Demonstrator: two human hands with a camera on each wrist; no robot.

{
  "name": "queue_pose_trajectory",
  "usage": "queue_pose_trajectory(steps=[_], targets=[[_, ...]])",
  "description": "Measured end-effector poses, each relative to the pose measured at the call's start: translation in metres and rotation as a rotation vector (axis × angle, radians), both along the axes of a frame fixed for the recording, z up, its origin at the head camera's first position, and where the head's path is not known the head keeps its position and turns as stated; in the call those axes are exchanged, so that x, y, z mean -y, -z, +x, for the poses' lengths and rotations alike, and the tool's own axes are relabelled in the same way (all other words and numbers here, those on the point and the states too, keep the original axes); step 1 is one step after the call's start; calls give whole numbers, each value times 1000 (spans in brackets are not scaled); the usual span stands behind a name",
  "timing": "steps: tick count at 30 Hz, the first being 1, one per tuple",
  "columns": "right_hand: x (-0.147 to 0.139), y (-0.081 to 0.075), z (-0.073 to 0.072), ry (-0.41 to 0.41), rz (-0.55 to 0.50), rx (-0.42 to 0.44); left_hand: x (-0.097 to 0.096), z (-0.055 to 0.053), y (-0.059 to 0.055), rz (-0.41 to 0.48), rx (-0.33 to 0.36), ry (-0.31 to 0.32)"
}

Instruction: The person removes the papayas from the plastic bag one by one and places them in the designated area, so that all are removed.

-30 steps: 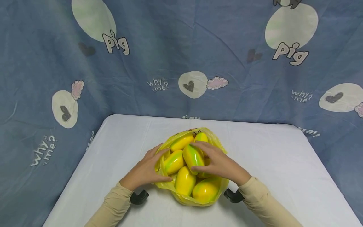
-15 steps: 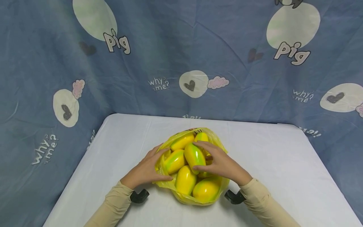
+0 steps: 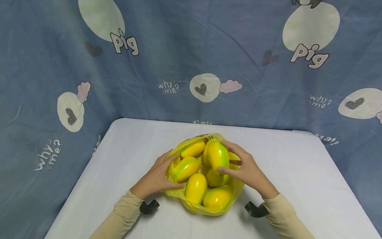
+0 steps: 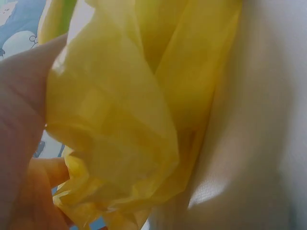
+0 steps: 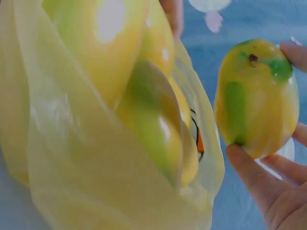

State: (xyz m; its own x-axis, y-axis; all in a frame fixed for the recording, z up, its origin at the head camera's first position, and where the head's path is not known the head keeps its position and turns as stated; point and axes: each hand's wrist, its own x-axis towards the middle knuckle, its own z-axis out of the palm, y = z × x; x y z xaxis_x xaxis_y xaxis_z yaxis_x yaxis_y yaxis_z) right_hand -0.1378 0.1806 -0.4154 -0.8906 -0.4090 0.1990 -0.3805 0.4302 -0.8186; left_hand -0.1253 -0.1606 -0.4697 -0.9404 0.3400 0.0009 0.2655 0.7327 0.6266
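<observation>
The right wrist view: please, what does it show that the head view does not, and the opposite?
Only the right wrist view shows blue cloth between the held mango and the yellow bag. Only the head view shows the beige sleeves and the black pieces near the wrists. Both show the right hand holding that mango, with other mangoes in the bag.

Print on yellow bag too small to read; rear mango behind held mango partly hidden.
</observation>
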Motion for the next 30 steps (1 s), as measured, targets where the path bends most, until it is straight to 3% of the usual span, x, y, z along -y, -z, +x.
queue_pose_trajectory(steps=[12,30], targets=[[-48,7,2,83,-127,50,2,-3,1,-17,24,25],[-80,24,-4,137,-71,-5,3,-2,2,1,12,35]])
